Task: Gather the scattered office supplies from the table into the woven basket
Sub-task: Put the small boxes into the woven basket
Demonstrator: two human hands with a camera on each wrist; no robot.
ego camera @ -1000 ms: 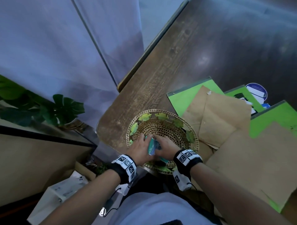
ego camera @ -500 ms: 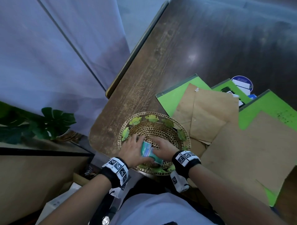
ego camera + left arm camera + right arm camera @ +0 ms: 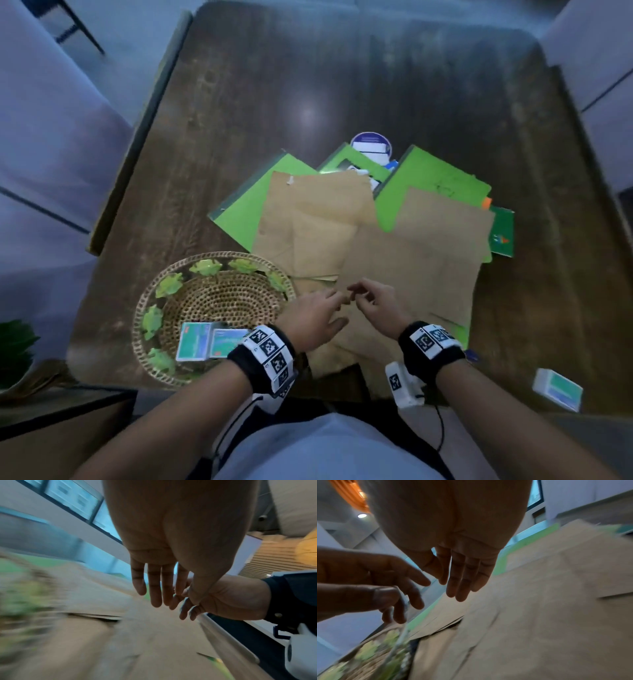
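Note:
The round woven basket [image 3: 219, 256] with green leaf trim sits at the table's front left. Two small teal-and-white boxes [image 3: 194, 342] [image 3: 227, 341] lie side by side inside it. A third box of the same kind [image 3: 557, 389] lies at the front right edge of the table. My left hand [image 3: 329, 305] and right hand [image 3: 363, 298] hover close together above the brown envelopes [image 3: 411, 267], just right of the basket. Both are empty with relaxed fingers, as the left wrist view [image 3: 154, 588] and right wrist view [image 3: 462, 577] also show. The blurred basket [image 3: 368, 655] lies low left in the right wrist view.
Green folders [image 3: 239, 212] and brown envelopes are piled across the table's middle. A round blue-and-white item [image 3: 371, 144], an orange bit [image 3: 486, 202] and a dark green booklet [image 3: 501, 233] stick out of the pile. Dark wooden table [image 3: 308, 85] beyond.
Both hands let go of the small boxes in the basket and moved right, over the envelopes. The head view swung right and now takes in the whole table.

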